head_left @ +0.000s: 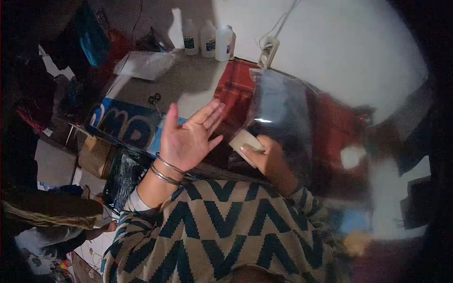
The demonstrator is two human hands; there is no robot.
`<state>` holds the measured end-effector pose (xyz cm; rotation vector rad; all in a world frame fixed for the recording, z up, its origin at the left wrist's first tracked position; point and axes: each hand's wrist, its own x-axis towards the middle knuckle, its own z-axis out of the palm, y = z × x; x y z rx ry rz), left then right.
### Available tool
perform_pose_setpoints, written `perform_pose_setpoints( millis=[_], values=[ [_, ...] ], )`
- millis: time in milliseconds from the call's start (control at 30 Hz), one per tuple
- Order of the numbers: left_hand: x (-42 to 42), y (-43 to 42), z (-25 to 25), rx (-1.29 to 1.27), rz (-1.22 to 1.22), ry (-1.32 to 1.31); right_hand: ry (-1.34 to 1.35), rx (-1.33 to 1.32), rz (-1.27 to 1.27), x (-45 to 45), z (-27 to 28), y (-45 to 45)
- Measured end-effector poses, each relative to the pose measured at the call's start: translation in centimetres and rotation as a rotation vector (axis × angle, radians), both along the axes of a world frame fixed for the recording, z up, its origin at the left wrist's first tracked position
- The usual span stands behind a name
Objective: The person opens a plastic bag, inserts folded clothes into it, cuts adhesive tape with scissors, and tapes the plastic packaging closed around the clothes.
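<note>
My left hand is raised with the palm up and the fingers spread, holding nothing. Two metal bangles circle its wrist. A pale cream block-like piece sits in the grip of my right hand, the thumb lying on top; its exact kind does not show. Beneath and beyond both hands lies a reddish-brown checked cloth. A shiny clear plastic sheet covers part of a dark area beside it, reaching near my right hand.
Several clear bottles stand at the back, left of a power strip with a cord. Black scissors lie near a blue lettered banner. A white piece rests at right. Another person is at lower left.
</note>
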<state>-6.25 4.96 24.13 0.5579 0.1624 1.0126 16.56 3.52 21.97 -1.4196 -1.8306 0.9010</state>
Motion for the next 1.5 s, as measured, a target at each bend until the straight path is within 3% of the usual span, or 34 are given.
perform_pose_setpoints(
  millis=[100,300,400,467,1000,1067,1200,1267,1400,1500],
  values=[
    [-0.9,-0.1,-0.4,-0.035,0.004,-0.114,0.018,-0.084,0.019,-0.9,1.0,0.1],
    [-1.1,-0.3,-0.9,-0.003,0.033,-0.183,0.095,0.04,0.084,-1.3,0.2,0.6],
    [-1.0,-0.3,-1.2,-0.004,0.028,-0.221,-0.058,0.191,0.088,-1.5,0.3,0.6],
    [-0.8,-0.4,-1.3,-0.003,0.026,-0.233,-0.029,0.012,0.05,-1.7,1.1,0.3],
    [-0.1,-0.5,-1.3,0.054,0.053,-0.231,0.039,-0.108,0.054,-1.6,-1.1,1.4],
    [-0.1,-0.5,-1.4,0.06,0.061,-0.227,-0.051,0.094,0.088,-1.6,-1.8,1.6],
    [-0.2,-0.7,-2.0,0.102,0.061,-0.194,-0.037,0.186,0.166,-1.6,-4.3,2.4],
    [-0.3,-0.7,-2.6,0.114,0.071,-0.164,0.211,-0.152,0.197,-1.9,-5.3,2.9],
    [-2.0,-1.0,-3.8,0.16,0.12,-0.054,0.035,-0.232,0.332,-3.3,-6.1,4.7],
    [-4.6,-1.4,-5.4,0.203,0.201,0.07,0.395,-0.268,0.418,-5.7,-7.9,8.5]
  ],
)
